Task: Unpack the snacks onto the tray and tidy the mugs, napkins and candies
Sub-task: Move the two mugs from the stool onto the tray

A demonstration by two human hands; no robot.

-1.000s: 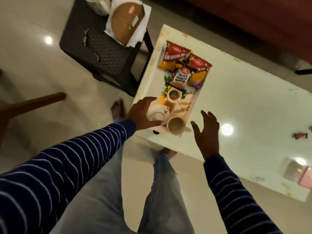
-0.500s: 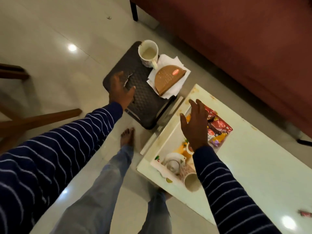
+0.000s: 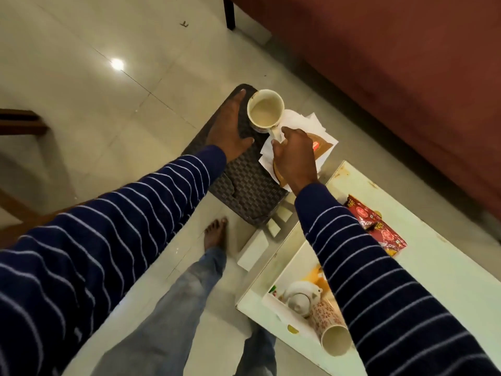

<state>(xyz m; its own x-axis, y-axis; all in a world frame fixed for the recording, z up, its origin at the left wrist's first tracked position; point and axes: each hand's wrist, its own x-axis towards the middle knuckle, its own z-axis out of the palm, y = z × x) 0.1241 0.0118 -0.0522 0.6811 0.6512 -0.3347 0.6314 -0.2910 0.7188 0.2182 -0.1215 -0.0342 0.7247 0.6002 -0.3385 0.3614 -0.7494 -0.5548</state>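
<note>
White mug at stool's edge

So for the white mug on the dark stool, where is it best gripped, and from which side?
By its handle. The white mug stands upright with the handle pointing toward the person and the napkins, so come from that near side; the right hand already has its fingers there.

Right hand fingers at handle of white mug; white napkins and brown wedge crowd beneath palm. Left hand flat, blocking mug's far side from fingertips. Bare woven stool top wristward.
</note>
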